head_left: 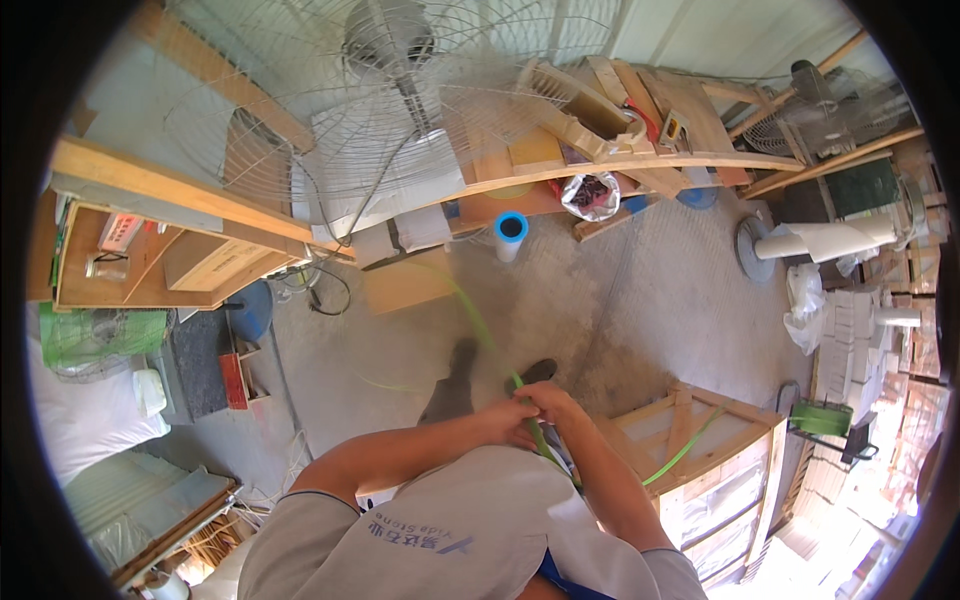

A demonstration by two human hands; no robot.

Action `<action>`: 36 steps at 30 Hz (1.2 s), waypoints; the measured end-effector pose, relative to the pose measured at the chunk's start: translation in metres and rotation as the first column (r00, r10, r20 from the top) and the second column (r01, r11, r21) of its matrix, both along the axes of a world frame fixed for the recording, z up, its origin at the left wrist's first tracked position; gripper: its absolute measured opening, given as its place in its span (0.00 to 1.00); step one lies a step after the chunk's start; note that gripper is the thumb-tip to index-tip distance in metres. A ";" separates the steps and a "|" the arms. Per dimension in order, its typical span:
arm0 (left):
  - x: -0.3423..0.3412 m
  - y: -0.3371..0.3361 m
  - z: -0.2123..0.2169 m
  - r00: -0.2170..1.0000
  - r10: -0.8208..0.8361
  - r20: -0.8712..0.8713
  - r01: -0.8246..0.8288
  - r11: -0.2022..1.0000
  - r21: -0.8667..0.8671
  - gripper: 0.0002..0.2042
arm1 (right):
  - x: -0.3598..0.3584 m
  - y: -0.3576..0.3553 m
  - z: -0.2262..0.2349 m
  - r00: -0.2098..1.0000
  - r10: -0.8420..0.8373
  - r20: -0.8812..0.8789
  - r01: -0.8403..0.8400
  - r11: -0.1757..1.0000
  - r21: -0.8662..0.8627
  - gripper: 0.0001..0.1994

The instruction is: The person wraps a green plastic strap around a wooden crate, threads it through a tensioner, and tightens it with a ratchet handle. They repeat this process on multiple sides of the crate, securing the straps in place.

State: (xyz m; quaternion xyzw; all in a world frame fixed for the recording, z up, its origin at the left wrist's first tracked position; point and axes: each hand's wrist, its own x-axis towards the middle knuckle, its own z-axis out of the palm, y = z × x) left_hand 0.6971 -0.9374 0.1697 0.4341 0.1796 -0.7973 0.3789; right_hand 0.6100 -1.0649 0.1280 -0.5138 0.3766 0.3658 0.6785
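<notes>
Close in front of my body, both hands meet on a bright green plastic packing strap point(475, 315). My left hand point(512, 424) has its fingers closed round the strap, just below my other hand. Pinching the same strap is my right hand point(547, 399), its thumb and fingers bent over it. From the hands one length stretches forward over the floor, and another passes down beside my apron point(480, 500). At the right, a green strap also arcs across the top of a wooden crate point(690, 408); whether it is the same piece I cannot tell.
A wooden workbench point(630, 163) runs along the far wall, a large wire fan point(390, 40) before it. On the floor stands a blue-rimmed white tube point(510, 232). A wooden shelf point(180, 290) is at the left; a green strapping roll point(822, 418) sits beyond the crate.
</notes>
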 end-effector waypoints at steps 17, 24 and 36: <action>-0.107 -0.166 0.125 0.584 -0.674 0.453 0.778 0.306 -0.548 0.12 | -0.404 -0.277 0.086 -0.330 -0.861 0.387 0.913 -0.395 -0.100 0.09; -0.063 -0.190 0.095 0.305 -0.263 0.915 0.944 -0.040 -0.326 0.15 | -0.534 -0.280 0.281 -0.615 -0.516 0.597 0.787 -0.348 0.510 0.11; -0.058 -0.230 0.060 -0.063 -0.425 0.903 0.899 -0.416 -0.133 0.17 | -0.486 -0.189 0.287 -0.609 -0.103 0.787 0.785 -0.223 0.578 0.08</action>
